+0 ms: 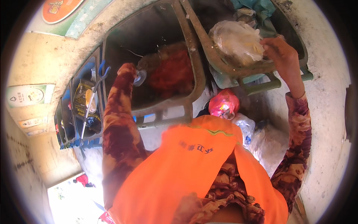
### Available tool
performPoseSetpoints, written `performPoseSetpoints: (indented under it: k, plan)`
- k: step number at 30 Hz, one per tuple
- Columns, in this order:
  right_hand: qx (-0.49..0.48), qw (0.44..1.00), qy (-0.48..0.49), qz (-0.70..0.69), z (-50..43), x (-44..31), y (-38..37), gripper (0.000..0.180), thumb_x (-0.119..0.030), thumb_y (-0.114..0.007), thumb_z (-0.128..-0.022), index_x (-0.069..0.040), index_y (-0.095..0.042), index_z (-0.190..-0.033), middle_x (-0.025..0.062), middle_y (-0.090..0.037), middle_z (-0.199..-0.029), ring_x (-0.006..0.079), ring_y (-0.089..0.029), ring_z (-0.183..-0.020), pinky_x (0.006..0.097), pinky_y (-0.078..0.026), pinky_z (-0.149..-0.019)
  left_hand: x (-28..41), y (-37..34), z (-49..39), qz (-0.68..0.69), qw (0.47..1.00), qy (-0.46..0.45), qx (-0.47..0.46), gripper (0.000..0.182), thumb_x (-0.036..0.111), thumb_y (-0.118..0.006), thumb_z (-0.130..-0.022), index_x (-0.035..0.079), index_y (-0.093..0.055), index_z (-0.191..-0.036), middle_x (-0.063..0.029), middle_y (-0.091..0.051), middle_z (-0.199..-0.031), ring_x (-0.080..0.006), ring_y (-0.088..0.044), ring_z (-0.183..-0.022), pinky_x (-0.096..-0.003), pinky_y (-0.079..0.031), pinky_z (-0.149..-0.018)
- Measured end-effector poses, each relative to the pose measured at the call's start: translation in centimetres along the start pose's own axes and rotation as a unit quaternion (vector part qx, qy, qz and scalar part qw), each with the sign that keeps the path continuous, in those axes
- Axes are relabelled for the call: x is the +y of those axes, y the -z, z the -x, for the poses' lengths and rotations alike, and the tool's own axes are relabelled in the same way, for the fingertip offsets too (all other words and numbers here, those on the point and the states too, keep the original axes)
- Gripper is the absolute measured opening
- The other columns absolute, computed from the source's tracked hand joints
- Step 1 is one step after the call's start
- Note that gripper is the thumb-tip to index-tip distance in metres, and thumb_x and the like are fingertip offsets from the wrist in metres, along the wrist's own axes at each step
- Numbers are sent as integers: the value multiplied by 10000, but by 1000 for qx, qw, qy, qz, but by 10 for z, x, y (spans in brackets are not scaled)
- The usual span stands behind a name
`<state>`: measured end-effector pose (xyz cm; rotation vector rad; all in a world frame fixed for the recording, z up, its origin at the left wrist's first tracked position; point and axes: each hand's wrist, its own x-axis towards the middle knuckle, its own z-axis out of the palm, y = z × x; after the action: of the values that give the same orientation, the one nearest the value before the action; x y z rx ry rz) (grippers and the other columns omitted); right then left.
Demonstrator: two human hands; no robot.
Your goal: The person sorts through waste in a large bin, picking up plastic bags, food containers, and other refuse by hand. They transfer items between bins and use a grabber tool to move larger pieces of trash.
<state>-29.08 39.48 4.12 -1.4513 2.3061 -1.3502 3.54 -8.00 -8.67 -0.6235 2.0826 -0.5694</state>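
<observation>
My left hand reaches into the middle dark wheeled bin. A small clear plastic item is at its fingers; whether the hand grips it is unclear. Blurred red material lies inside that bin. Over the near rim of the right green bin, my right hand pinches the edge of a translucent plastic bag with yellowish contents.
A pick-up tool with a blue jaw leans on the bins at left. A pink bag and filled clear bags sit below the right bin. Walls stand on both sides.
</observation>
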Motion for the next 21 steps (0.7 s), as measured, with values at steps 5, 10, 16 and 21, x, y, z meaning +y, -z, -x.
performPoseSetpoints:
  k: [5,10,16,21]
  plan:
    - [-8,998,33,59,6,2,12,148,-45,-613,-918,3,-656,-1051,44,-661,-901,107,-643,-733,236,-504,-660,-19,-14,-48,598,802,-9,16,424,423,-690,-851,58,-703,-1066,-105,-716,-903,-230,-685,-778,-330,-527,-655]
    - [-15,999,18,-48,20,8,19,150,-36,-616,-913,0,-656,-1053,49,-668,-906,111,-644,-743,237,-506,-659,-26,-30,-85,156,981,111,-42,387,344,-707,-786,102,-698,-1087,-114,-712,-995,-245,-709,-819,-409,-555,-655]
    - [58,998,-20,9,55,18,47,189,-67,-639,-907,-21,-665,-1088,36,-664,-938,99,-625,-758,242,-498,-649,-39,109,-31,411,780,215,420,715,659,-574,-779,85,-636,-1200,-197,-667,-1117,-343,-653,-1038,-463,-492,-899]
    - [140,962,-159,-174,89,4,41,465,-178,-716,-872,-87,-544,-1294,32,-619,-1066,110,-630,-806,251,-497,-646,82,252,79,798,492,-200,285,469,318,-687,-880,77,-581,-1268,-62,-653,-1074,-149,-629,-907,-285,-500,-725]
